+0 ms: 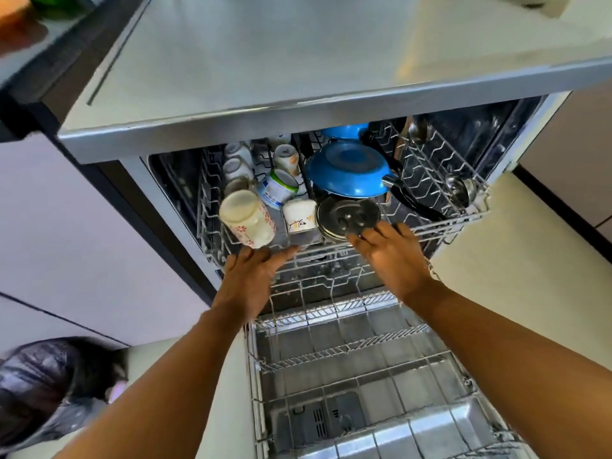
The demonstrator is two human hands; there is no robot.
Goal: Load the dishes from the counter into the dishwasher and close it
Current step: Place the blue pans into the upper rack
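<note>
Left hand (251, 276), right hand (394, 256) at upper rack (440, 226)

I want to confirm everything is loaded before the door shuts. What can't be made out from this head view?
All in the head view:
- Counter: cut off by the top edge, blurred at the upper left.
- Lower rack: back part hidden under the upper rack.
- Left hand, right hand: grip on the rack hidden by their own backs.

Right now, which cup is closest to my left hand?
The tall cream cup with red flowers, front-left in the rack; the others sit farther back or right.
</note>
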